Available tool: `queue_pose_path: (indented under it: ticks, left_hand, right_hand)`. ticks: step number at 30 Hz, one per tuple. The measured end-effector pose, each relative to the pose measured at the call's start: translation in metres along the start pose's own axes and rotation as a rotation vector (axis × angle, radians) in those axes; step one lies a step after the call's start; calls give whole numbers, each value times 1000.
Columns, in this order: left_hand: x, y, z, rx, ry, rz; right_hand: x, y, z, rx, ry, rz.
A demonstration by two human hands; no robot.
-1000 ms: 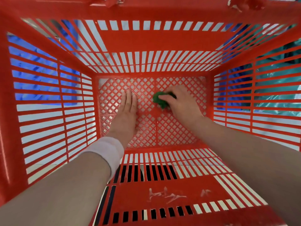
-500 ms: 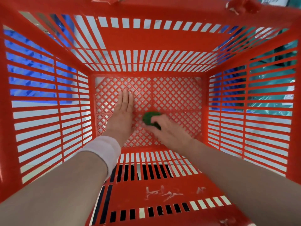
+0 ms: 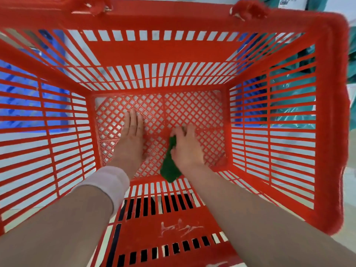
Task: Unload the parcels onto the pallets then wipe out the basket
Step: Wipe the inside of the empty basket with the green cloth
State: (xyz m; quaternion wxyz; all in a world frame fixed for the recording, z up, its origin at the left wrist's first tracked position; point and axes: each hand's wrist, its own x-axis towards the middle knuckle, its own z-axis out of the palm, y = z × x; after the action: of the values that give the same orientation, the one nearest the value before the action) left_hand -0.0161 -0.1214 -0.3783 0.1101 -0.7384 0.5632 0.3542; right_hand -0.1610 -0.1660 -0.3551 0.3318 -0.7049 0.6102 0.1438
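Cloth (image 3: 169, 168) now trails unbunched toward 6 o'clock of basket (image 3: 165, 53) floor, gripped by right hand (image 3: 187, 149); left hand (image 3: 132, 139) stays flat, fingers straight, at 9 o'clock.

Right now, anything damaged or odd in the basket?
Minor wear only. Whitish scratches mar the near wall's solid panel, and the handle mount on the far rim looks chipped pale. No parcels inside. The right hand holds the green cloth on the mesh floor.

Reachable only from above, between the four slatted walls of the deep red plastic basket (image 3: 163, 53), with bare lattice floor along the far side and the near middle blocked by the flat left hand (image 3: 132, 139) and the right hand (image 3: 187, 147) gripping a crumpled green cloth (image 3: 169, 168).
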Motion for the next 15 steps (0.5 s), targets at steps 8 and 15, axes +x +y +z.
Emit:
queue_pose_path:
  ticks: [8,15]
  left_hand:
    - [0,3,-7,58,-29,50]
    - [0,9,-5,101,3,-21]
  right_hand:
    - [1,78,-51,-723,-40,-91]
    - [2,60,-53,-771,-290,126]
